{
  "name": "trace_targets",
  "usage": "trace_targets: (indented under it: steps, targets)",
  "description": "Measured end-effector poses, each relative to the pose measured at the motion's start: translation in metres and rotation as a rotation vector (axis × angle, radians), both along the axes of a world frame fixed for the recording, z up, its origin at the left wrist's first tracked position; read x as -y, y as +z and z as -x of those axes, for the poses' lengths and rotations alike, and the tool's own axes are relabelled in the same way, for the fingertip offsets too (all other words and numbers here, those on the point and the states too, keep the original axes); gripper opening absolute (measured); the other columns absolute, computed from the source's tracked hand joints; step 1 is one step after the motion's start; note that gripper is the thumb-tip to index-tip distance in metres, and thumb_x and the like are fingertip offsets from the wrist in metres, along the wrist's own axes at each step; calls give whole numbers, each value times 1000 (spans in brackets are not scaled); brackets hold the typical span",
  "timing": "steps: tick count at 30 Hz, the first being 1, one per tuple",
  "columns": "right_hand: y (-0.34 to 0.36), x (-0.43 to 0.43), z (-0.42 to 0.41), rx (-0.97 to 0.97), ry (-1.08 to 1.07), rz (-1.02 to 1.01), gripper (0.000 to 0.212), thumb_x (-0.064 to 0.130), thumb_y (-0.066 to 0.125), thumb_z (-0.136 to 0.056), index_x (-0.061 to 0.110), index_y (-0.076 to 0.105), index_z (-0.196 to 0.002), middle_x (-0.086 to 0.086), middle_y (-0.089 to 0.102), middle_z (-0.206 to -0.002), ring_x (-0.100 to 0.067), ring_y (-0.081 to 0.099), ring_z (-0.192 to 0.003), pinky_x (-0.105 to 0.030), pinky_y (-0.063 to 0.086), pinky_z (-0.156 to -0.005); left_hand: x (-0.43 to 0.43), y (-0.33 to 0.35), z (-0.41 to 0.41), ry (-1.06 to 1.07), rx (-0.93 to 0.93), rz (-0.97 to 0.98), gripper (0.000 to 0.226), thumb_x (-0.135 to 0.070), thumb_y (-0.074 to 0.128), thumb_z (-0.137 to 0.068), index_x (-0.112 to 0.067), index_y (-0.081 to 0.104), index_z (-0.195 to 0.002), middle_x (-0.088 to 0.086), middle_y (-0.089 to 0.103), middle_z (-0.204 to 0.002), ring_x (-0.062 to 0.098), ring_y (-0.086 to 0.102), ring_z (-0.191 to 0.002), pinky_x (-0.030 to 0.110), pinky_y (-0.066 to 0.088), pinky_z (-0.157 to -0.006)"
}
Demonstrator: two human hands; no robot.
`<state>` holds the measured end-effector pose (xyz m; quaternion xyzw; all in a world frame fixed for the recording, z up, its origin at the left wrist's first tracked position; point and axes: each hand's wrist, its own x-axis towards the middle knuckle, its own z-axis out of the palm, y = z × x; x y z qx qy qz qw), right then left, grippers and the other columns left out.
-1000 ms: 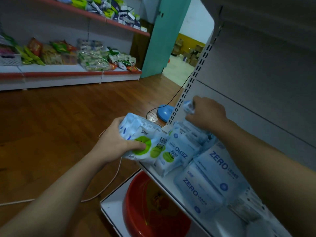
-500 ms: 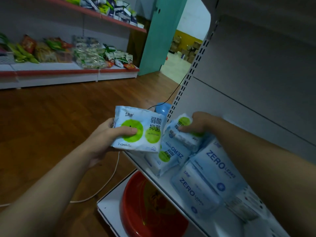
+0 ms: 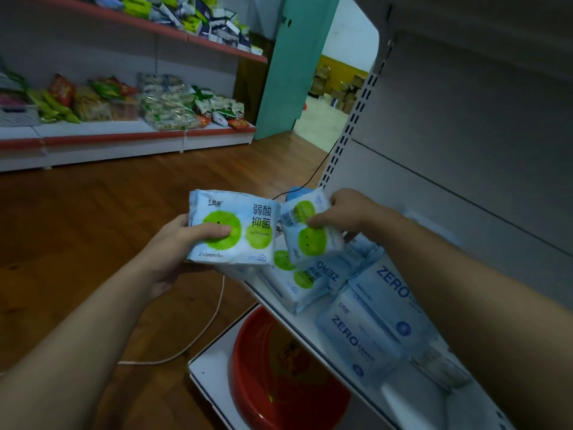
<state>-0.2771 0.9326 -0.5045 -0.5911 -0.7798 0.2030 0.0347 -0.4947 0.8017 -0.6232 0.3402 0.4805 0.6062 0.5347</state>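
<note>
My left hand (image 3: pixel 183 246) grips a light-blue pack with green circles (image 3: pixel 245 231), held face up just off the left end of the white shelf (image 3: pixel 400 395), thumb pressed on its front. My right hand (image 3: pixel 350 212) pinches a second green-circle pack (image 3: pixel 310 240) by its upper edge, tilted, directly right of the first and above the shelf. Under it another green-circle pack (image 3: pixel 291 277) lies on the shelf. Two blue "ZERO" packs (image 3: pixel 372 330) lie farther right along the shelf, partly behind my right forearm.
A red basin (image 3: pixel 273 395) sits on the bottom shelf below. A thin cable (image 3: pixel 201 336) runs over the wooden floor. Shelves of snack bags (image 3: pixel 124 103) line the far wall. A teal door (image 3: pixel 294 63) opens to a back room.
My left hand turned its pack face up and held it steady. My right hand came down from the upright, took a green-circle pack off the pile and lifted it beside the left one.
</note>
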Motion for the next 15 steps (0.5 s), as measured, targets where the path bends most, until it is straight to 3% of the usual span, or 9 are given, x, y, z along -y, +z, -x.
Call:
trace_targets:
  steps: [4, 6, 8, 10, 12, 15]
  targets:
    - [-13, 13, 2, -321, -149, 82, 66, 16, 74, -81, 19, 27, -127, -12, 54, -110, -33, 68, -78, -45, 60, -58, 4, 0, 4, 25, -31, 18, 83, -35, 86, -44, -14, 63, -120, 12, 73, -109, 36, 68, -103, 57, 49, -96]
    - [-20, 17, 4, -454, -183, 41, 65, 15, 74, -80, 23, 36, -132, -8, 54, -109, -30, 68, -75, -41, 58, -51, 5, -1, 6, 35, -37, 27, 85, -37, 87, -43, -15, 62, -121, 11, 73, -108, 34, 69, -102, 56, 50, -95]
    - [-29, 18, 7, -512, -228, -69, 33, 20, 73, -79, 14, 56, -106, -12, 62, -100, -27, 68, -68, -41, 59, -50, 3, -2, 7, 35, -23, 31, 84, -37, 87, -45, -16, 61, -122, 10, 73, -109, 34, 68, -103, 57, 50, -95]
    - [-40, 23, 8, -527, -295, -173, 22, 22, 73, -77, 7, 59, -83, -15, 65, -86, -31, 69, -66, -45, 60, -56, 2, -2, 6, 37, -12, 35, 82, -38, 87, -46, -17, 62, -122, 10, 73, -109, 34, 69, -102, 56, 51, -94]
    - [-55, 30, 9, -407, -305, -265, 25, 27, 71, -76, 6, 58, -78, -14, 66, -85, -32, 68, -77, -42, 57, -66, -1, -2, 0, 50, -20, 52, 85, -40, 87, -45, -18, 61, -122, 8, 73, -107, 31, 70, -98, 51, 55, -87]
    - [-67, 49, 6, 9, -190, -362, 26, 31, 61, -83, 11, 56, -100, -10, 64, -99, -28, 61, -92, -31, 42, -68, -2, -3, -13, 70, -17, 75, 87, -42, 86, -41, -19, 60, -120, 4, 75, -102, 24, 73, -90, 37, 57, -70]
